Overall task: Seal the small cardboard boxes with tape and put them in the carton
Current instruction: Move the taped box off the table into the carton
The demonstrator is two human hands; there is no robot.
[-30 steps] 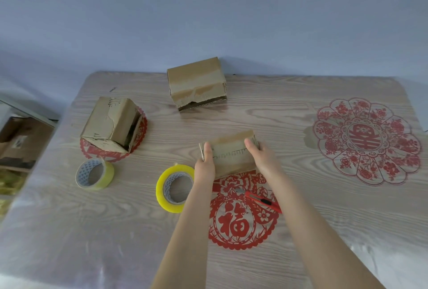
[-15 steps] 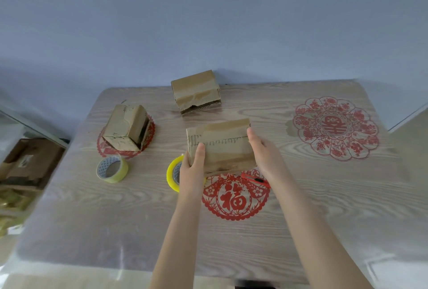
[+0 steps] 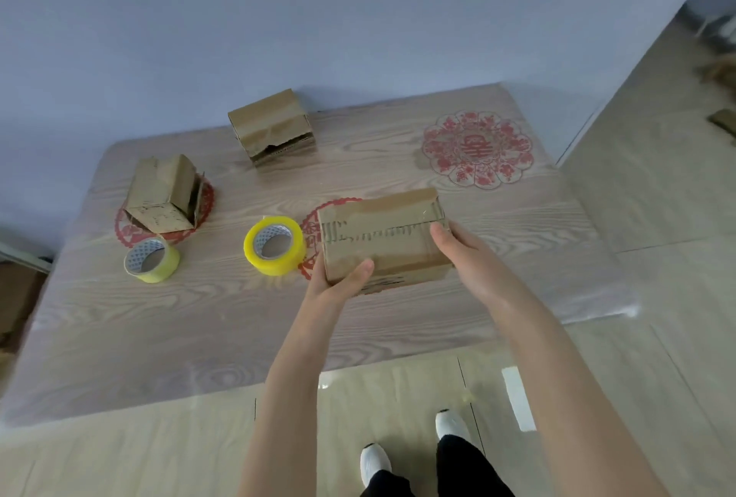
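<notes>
The small cardboard box (image 3: 382,233) is gripped at both ends. The left hand (image 3: 338,285) is clamped on its near-left corner, thumb laid over the top. The right hand (image 3: 468,257) is curled round its right end, and the fingers beneath cannot be seen. The box appears to be held just above the table (image 3: 199,329), and glossy tape is seen along its top, so it is judged sealed and ready for the carton.

From it, a yellow tape roll (image 3: 275,245) lies just beside at 9 o'clock, with a smaller roll (image 3: 151,259) farther out. A box on its side (image 3: 163,193) at 10 o'clock and a rear box (image 3: 271,126) at 11 o'clock show gaping flaps and are judged unsealed.

The carton cannot be made out. The table's near edge lies at 6 o'clock and its right edge at 3 o'clock, with open floor (image 3: 657,217) beyond.
</notes>
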